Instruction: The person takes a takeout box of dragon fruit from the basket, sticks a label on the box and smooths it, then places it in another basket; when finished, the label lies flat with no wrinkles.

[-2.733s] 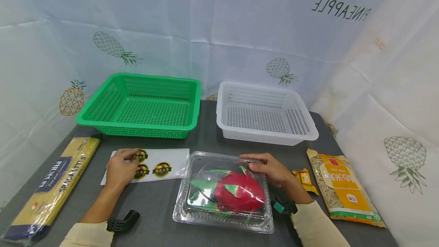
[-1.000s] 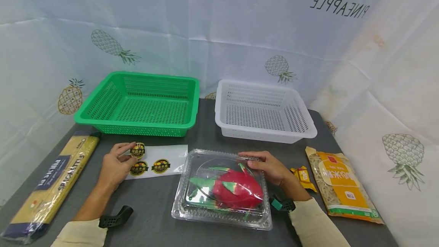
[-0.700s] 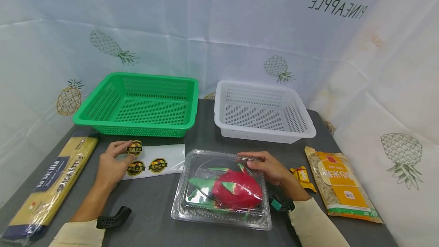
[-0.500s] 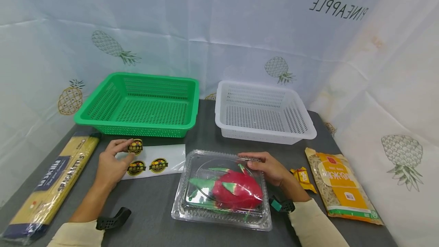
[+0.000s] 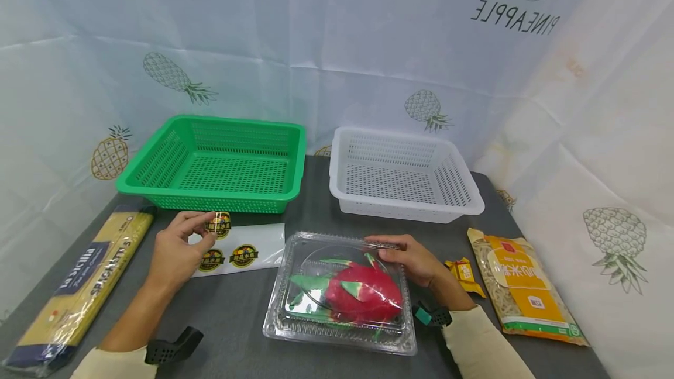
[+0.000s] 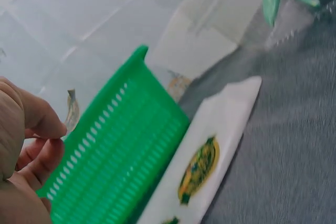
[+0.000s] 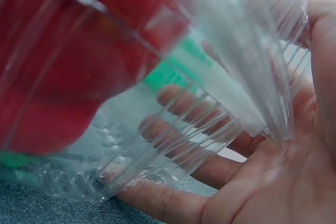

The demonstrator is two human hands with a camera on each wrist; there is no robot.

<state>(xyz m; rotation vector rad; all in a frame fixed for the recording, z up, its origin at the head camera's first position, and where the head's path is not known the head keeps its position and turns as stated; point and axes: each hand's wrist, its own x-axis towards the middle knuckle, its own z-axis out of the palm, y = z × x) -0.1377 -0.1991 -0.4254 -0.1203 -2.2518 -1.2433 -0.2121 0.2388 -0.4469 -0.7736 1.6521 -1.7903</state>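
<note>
My left hand [image 5: 181, 245] pinches a round black-and-gold sticker [image 5: 219, 225] between thumb and forefinger. In the left wrist view, that sticker [image 6: 72, 111] is seen nearly edge-on, curling up from the fingertips, clear of its sheet. Below it lies the white sticker sheet [image 5: 271, 241], with two more stickers showing on it. A clear plastic clamshell box [image 5: 337, 335] rests closed on the table, with a red dragon fruit [image 5: 363, 294] with green tips inside. My right hand [image 5: 413, 259] grips its right edge; the right wrist view shows fingers [image 7: 168, 203] beneath the ridged rim.
A green basket [image 5: 210, 199] and a white basket [image 5: 400, 209] stand at the back of the dark table. A spaghetti pack [image 5: 84, 285] lies at the left. A small yellow packet [image 5: 466, 277] and an orange noodle bag [image 5: 526, 288] are at the right.
My left hand has peeled the sticker up from the sheet and shifted slightly right with it in the last half second. My right hand and the box have stayed put.
</note>
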